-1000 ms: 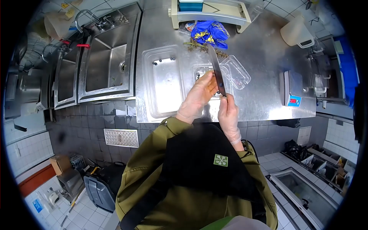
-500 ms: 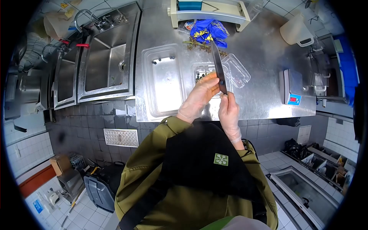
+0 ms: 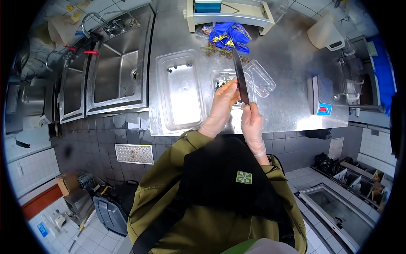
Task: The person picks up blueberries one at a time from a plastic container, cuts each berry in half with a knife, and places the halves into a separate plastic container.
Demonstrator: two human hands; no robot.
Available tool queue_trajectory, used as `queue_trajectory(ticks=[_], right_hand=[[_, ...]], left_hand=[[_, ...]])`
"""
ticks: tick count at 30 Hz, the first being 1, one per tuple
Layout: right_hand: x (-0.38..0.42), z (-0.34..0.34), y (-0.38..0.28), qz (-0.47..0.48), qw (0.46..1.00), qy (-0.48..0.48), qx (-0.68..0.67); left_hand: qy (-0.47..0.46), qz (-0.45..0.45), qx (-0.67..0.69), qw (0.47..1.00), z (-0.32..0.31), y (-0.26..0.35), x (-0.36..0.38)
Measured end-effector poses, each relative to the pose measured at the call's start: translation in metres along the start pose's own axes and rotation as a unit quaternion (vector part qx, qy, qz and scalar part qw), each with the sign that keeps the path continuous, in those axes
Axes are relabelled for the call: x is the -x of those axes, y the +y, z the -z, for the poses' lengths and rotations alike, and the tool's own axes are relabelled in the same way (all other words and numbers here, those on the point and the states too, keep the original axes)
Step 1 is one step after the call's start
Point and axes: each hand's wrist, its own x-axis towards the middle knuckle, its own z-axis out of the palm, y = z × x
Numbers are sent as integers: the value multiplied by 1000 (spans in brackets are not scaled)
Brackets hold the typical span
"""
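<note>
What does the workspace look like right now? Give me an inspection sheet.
Surface: steel counter, wet-looking sheen.
Job's things: knife, blade pointing away over a small clear tub holding dark berries.
Clutter: large clear tray, open lid, blue bag, stems, scale, white jug.
Hands: gloved; right hand grips the handle, left hand touches the blade.
Cables: nothing seen.
Surroundings: double sink at left, tiled floor.

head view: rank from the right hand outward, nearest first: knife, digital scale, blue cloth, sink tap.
1. knife: held in the right hand, blade pointing up and away.
2. digital scale: to its right on the counter.
3. blue cloth: far side of the counter, past the blade tip.
4. sink tap: far left, over the sink.
</note>
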Motion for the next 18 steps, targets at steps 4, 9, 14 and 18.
queue_trajectory(ticks=[4, 9, 14, 18], right_hand=[[1, 2, 3, -14, 1000, -15, 4], [-3, 0, 6, 12, 1000, 4, 28], [-6, -5, 9, -27, 999, -15, -35], [-7, -10, 10, -87, 987, -23, -132]], left_hand=[[-17, 22, 0, 1000, 0, -5, -4], [-86, 50, -53, 994, 10, -10, -7], [-119, 58, -81, 988, 18, -7, -10], [-54, 45, -5, 998, 9, -7, -6]])
